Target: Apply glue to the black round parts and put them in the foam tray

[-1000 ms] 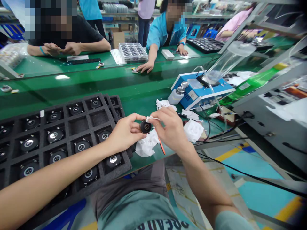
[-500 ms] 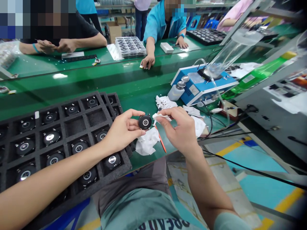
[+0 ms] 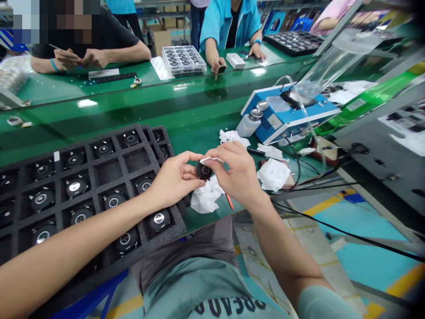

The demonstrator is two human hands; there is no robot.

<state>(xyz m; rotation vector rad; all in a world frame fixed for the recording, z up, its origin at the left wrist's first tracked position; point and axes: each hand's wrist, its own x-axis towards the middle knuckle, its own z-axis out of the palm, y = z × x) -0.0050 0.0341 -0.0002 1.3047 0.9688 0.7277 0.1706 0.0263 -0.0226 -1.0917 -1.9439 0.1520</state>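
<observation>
"Reaching forward over the bench, how do the two forearms stand?"

"They slant inward from the lower corners and nearly meet at the middle. The left hand (image 3: pixel 174 181) has its index finger along the top and its thumb below, pinching a small, round, black watch-like case (image 3: pixel 203 173) by its edge."

"And the right hand (image 3: pixel 237 170)?"

"Knuckles up, thumb and fingers closed on a thin white folded wipe (image 3: pixel 212 158), which lies against the case's upper edge."

"Where is the case, then?"

"Raised above the glossy green bench (image 3: pixel 199 128), just right of the dark grey foam tray with square compartments (image 3: pixel 178 223). A crumpled white tissue (image 3: pixel 204 199) shows just below it in the view."

"What can't you make out?"

"The wipe and right fingers cover the upper right of the rim, and the case's far side is out of sight. The left forearm hides some compartments, and the tray runs off the left edge. The right hand also covers part of a slim orange stick (image 3: pixel 229 201)."

"And the case's look?"

"Black and disc-shaped, with a thin pale ring round its centre; the dots inside are too small to count."
</observation>
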